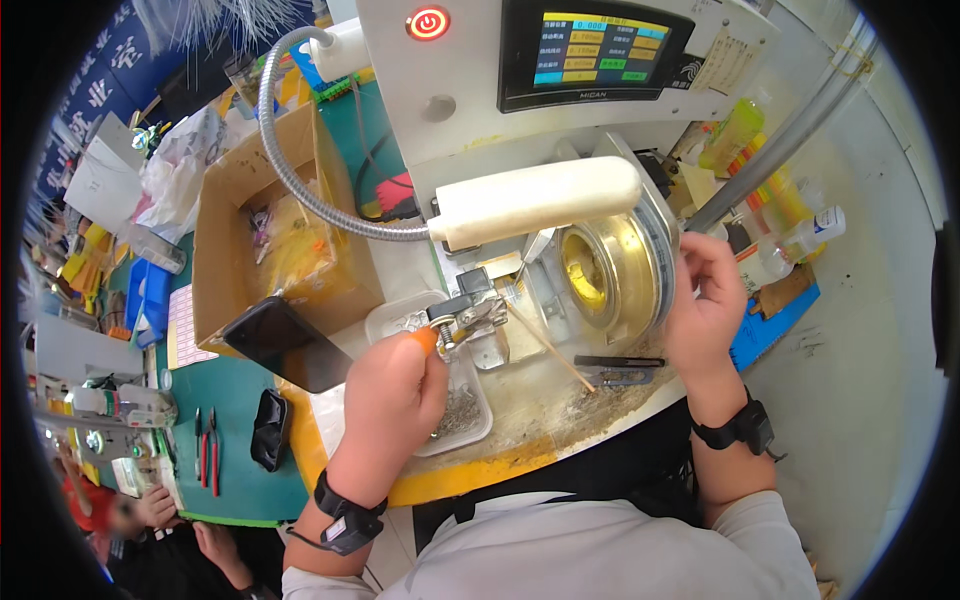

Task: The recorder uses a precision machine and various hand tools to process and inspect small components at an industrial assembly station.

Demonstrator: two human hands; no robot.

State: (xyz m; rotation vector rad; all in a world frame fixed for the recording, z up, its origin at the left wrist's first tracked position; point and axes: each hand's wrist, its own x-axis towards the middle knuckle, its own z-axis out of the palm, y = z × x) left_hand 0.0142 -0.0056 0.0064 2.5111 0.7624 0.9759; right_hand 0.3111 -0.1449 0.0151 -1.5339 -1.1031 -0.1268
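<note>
My left hand (395, 390) is closed around the end of a small metal clamp fixture (472, 315) with a spring and a black block. Something orange shows at its fingertips, either a finger cover or a knob. To the right, my right hand (708, 305) curls its fingers beside the grey round rim of the wheel housing; what they hold, if anything, is hidden. Between the hands sits a machine wheel with a shiny gold-coloured centre (590, 275). A thin wooden stick (553, 350) slants from the fixture toward the bench front.
A white lamp (540, 200) on a bendy metal neck hangs above the fixture. Left are a clear tray (465, 425) of small metal parts, a black phone (285, 345) and a cardboard box (225, 255). Tweezers (615, 375) lie near the front edge. Another person's hands (157, 507) show at lower left.
</note>
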